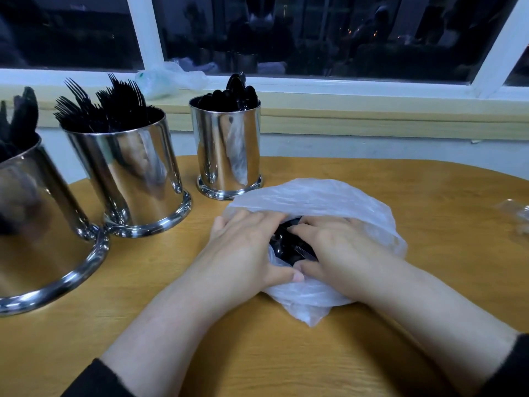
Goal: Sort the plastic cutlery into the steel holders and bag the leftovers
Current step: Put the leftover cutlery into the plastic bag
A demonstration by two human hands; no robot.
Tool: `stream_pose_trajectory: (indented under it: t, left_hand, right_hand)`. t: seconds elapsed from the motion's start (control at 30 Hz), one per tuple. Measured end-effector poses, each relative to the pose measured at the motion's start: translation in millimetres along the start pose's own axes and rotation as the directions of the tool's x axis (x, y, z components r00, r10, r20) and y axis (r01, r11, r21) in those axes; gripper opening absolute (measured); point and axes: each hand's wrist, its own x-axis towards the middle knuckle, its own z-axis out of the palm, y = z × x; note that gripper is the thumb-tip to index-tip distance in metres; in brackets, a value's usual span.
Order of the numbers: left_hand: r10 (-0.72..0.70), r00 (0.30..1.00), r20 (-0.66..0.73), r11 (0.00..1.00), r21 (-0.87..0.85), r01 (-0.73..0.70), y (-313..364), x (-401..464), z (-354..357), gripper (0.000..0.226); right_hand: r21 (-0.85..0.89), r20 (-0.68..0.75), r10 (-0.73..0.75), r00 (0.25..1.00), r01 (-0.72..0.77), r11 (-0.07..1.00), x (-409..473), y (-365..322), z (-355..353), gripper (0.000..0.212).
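Observation:
A thin white plastic bag [320, 196] lies on the wooden table [286, 353] in front of me, with black plastic cutlery [289, 245] showing through its opening. My left hand [243, 247] and my right hand [337, 250] lie side by side on the bag, thumbs meeting at its near edge, fingers curled over the plastic at the opening. Three steel holders stand to the left: one with spoons [226, 150] just behind the bag, one with forks [128, 179], and a nearer one [37, 224] with dark cutlery, partly cut off.
A crumpled clear bag [169, 78] lies on the windowsill behind the holders. A small clear wrapper [515, 213] sits at the table's right edge. The window wall runs close behind the table.

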Motion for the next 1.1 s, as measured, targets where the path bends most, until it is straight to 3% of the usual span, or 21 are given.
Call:
stream_pose_trajectory:
  t: [0.07, 0.23, 0.33, 0.47, 0.57, 0.67, 0.8, 0.9, 0.97, 1.03, 1.1]
  left_hand:
    - [-0.028, 1.000, 0.008, 0.999, 0.026, 0.028, -1.9, -0.9, -1.8, 0.085]
    - [-0.094, 0.995, 0.034, 0.995, 0.024, 0.093, -6.6, -0.4, -2.6, 0.087]
    - [-0.090, 0.996, -0.025, 0.994, -0.071, 0.088, -1.8, -3.5, -9.0, 0.065]
    - [-0.178, 0.969, -0.173, 0.961, -0.244, 0.133, 2.1, -6.2, -14.6, 0.032]
    - [-0.249, 0.958, -0.141, 0.947, -0.245, 0.210, 3.2, -4.9, -14.3, 0.046]
    - [-0.261, 0.960, -0.101, 0.949, -0.211, 0.236, 1.1, -3.4, -10.1, 0.046]
    - [-0.281, 0.950, -0.138, 0.940, -0.242, 0.243, -5.7, -3.3, -7.4, 0.047]
    - [-0.259, 0.952, -0.165, 0.945, -0.246, 0.214, -9.1, -4.2, -7.0, 0.048]
    - [-0.227, 0.952, -0.206, 0.946, -0.279, 0.165, -9.4, -4.0, -7.0, 0.035]
    - [-0.192, 0.950, -0.248, 0.930, -0.355, 0.095, -12.3, -3.5, -7.0, 0.019]
    - [-0.112, 0.963, -0.246, 0.935, -0.354, 0.018, -15.0, -5.1, -7.6, 0.040]
  right_hand:
    - [-0.011, 0.025, 0.024, 0.999, -0.023, 1.000, 0.0, -1.4, 1.6, 0.040]
    - [0.144, 0.055, 0.149, 0.987, -0.155, 0.977, -8.5, 3.5, 4.4, 0.021]
    - [0.159, 0.018, 0.172, 0.985, -0.172, 0.972, -13.7, 7.8, 3.6, 0.004]
    - [0.205, -0.076, 0.167, 0.983, -0.149, 0.967, -23.2, 8.5, -6.3, 0.006]
    - [0.247, -0.117, 0.102, 0.988, -0.070, 0.967, -28.5, 5.9, -12.6, 0.014]
    - [0.274, -0.086, 0.116, 0.989, -0.089, 0.958, -36.5, 5.9, -17.3, 0.033]
    - [0.313, -0.161, 0.131, 0.978, -0.075, 0.947, -41.5, 14.7, -19.0, 0.028]
    - [0.330, -0.169, 0.154, 0.974, -0.092, 0.939, -43.5, 21.2, -22.6, 0.031]
    - [0.348, -0.211, 0.170, 0.963, -0.088, 0.933, -43.1, 23.6, -24.6, 0.042]
    - [0.339, -0.226, 0.203, 0.953, -0.118, 0.933, -40.5, 28.2, -23.0, 0.039]
    - [0.303, -0.196, 0.240, 0.951, -0.174, 0.937, -37.4, 32.3, -19.3, 0.030]
